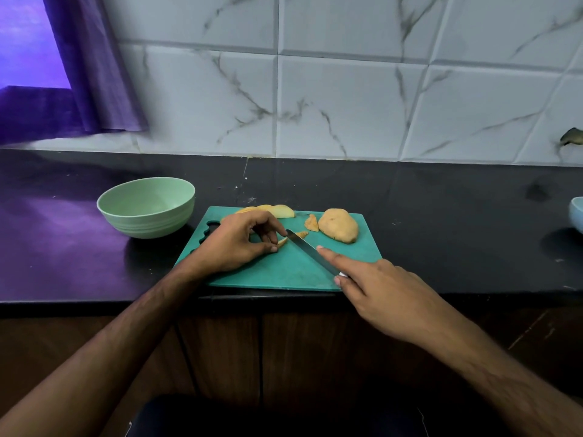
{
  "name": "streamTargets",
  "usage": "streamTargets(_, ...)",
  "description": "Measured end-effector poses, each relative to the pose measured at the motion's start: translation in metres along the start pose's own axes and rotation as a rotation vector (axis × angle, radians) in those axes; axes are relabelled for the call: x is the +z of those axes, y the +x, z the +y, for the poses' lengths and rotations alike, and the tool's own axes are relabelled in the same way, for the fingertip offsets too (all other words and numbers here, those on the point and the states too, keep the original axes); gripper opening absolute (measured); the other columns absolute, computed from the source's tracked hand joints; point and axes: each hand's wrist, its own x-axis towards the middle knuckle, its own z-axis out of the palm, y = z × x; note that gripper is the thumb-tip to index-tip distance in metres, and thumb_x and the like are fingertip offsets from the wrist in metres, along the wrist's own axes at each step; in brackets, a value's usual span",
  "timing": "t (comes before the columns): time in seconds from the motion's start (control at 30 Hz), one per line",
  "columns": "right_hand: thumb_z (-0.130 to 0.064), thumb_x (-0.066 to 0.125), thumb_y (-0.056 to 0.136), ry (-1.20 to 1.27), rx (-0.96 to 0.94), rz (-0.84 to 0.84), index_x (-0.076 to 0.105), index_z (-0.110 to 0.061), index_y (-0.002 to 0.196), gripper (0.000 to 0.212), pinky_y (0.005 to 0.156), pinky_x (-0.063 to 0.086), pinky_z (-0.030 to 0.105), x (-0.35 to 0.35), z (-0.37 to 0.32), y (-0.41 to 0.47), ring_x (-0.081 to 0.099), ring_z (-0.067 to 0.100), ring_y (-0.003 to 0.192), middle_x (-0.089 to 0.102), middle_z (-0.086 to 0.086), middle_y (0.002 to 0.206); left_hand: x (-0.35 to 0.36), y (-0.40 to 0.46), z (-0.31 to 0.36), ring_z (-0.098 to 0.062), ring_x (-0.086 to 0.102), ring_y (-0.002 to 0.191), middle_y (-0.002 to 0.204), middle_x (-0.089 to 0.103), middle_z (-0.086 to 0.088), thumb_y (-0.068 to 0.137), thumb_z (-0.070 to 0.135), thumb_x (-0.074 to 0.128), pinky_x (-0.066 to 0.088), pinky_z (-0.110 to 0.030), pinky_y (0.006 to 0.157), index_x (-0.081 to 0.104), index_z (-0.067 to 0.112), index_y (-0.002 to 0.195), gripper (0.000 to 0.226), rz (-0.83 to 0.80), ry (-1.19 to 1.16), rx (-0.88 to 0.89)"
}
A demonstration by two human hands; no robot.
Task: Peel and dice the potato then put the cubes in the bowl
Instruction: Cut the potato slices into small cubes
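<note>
— Potato strip first: where does that thin pale-yellow potato strip (281, 242) lie, seen from the head camera?

— On the teal plastic cutting board (284, 266), near its middle. The left hand (235, 242) pinches its left end between thumb and curled fingers. The strip's long axis runs roughly left to right, rising a little toward the far right.

— And the knife?

— The right hand (378, 291) grips the steel-bladed kitchen knife (310, 252), index finger laid straight along the spine, the handle mostly hidden under the palm. The blade runs diagonally from near right to far left, and its tip crosses the strip just beside the left fingertips.

— So blade across strip, not along it.

— Yes. I judge a dicing cut is in hand: the edge meets the strip's long axis crosswise, which is what gives cubes. The blade sits very near the left fingers, so that is where it could go wrong.

— What else waits?

— A large tan potato half (339, 229) lies at the board's far right with a small slice (311, 223) just beside it, and pale slices (274, 210) lie at the far edge behind the left hand. The pale green round bowl (145, 206) stands on the black counter (441, 216) just left of the board, nearer the left hand; I see no cubes in it.
</note>
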Motion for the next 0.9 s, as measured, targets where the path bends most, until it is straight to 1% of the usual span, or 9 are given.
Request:
streamTargets(0.1,-0.045,0.029,0.109,0.002,-0.007,-0.015,0.005,-0.055,0.156,0.053,0.061,0.046,0.021,0.001,-0.001,0.001,0.052,0.006,0.066,0.053,-0.013,0.084,-0.001,0.0,-0.001,-0.009,0.07,0.087,0.089,0.073,0.007,0.083,0.006,0.082,0.044,-0.009,0.071,0.072,0.023,0.103,0.028,0.003,0.007,0.002)
streamTargets(0.3,-0.042,0.028,0.11,-0.032,-0.004,-0.01,0.006,-0.055,0.156,0.053,0.058,0.036,0.027,0.003,-0.005,0.0,0.038,0.005,0.061,0.038,-0.012,0.073,0.001,0.002,-0.004,-0.008,0.07,0.083,0.086,0.074,0.007,0.08,0.005,0.084,0.045,-0.009,0.068,0.071,0.023,0.099,0.029,0.022,-0.009,-0.008)
streamTargets(0.43,-0.043,0.026,0.11,-0.073,0.001,0.002,0.005,-0.053,0.157,0.053,0.065,0.041,0.03,0.0,-0.008,0.001,0.042,0.005,0.065,0.041,-0.011,0.075,0.001,0.001,-0.003,-0.01,0.07,0.084,0.087,0.073,0.007,0.081,0.006,0.084,0.045,-0.009,0.069,0.071,0.023,0.1,0.028,0.022,-0.013,0.01)
streamTargets(0.53,-0.042,0.027,0.11,-0.041,0.007,0.04,0.007,-0.054,0.157,0.052,0.067,0.046,0.028,-0.01,-0.005,0.001,0.048,0.006,0.064,0.047,-0.011,0.074,0.002,0.002,-0.003,-0.011,0.068,0.085,0.09,0.071,0.008,0.085,0.016,0.083,0.044,-0.01,0.068,0.07,0.025,0.104,0.024,0.022,0.0,0.026)
streamTargets(0.6,-0.042,0.028,0.11,-0.015,0.004,0.077,0.008,-0.056,0.156,0.052,0.069,0.048,0.029,-0.017,-0.004,-0.001,0.045,0.005,0.062,0.044,-0.012,0.07,0.001,0.003,-0.006,-0.011,0.066,0.088,0.097,0.071,0.009,0.087,0.021,0.081,0.044,-0.013,0.069,0.069,0.028,0.106,0.024,0.031,-0.007,0.008)
streamTargets(0.7,-0.042,0.028,0.11,-0.014,-0.009,0.083,0.007,-0.057,0.155,0.052,0.063,0.044,0.026,-0.022,-0.007,-0.004,0.045,0.005,0.061,0.044,-0.012,0.071,-0.004,-0.001,-0.013,-0.011,0.065,0.091,0.105,0.07,0.01,0.087,0.017,0.08,0.045,-0.012,0.073,0.068,0.024,0.11,0.027,0.042,0.027,0.023)
streamTargets(0.77,-0.042,0.028,0.11,-0.021,-0.014,0.066,0.008,-0.056,0.156,0.052,0.063,0.047,0.026,-0.019,-0.009,-0.003,0.047,0.006,0.062,0.047,-0.011,0.072,-0.007,-0.007,-0.015,-0.013,0.065,0.089,0.103,0.067,0.014,0.085,0.018,0.082,0.048,-0.014,0.074,0.067,0.024,0.106,0.027,0.048,0.093,0.05)
streamTargets(0.83,-0.042,0.028,0.11,-0.034,-0.015,0.044,0.008,-0.055,0.156,0.052,0.069,0.053,0.029,-0.013,-0.011,-0.001,0.048,0.006,0.063,0.048,-0.01,0.073,-0.009,-0.012,-0.016,-0.013,0.065,0.085,0.096,0.065,0.015,0.083,0.023,0.084,0.051,-0.02,0.074,0.067,0.029,0.1,0.024,0.047,0.153,0.054)
streamTargets(0.9,-0.042,0.028,0.11,-0.038,-0.015,0.023,0.007,-0.055,0.157,0.053,0.065,0.048,0.028,-0.003,-0.013,0.001,0.048,0.006,0.065,0.047,-0.01,0.075,-0.01,-0.012,-0.015,-0.011,0.065,0.084,0.09,0.064,0.013,0.083,0.028,0.084,0.052,-0.023,0.072,0.068,0.034,0.093,0.019,0.025,0.207,0.041)
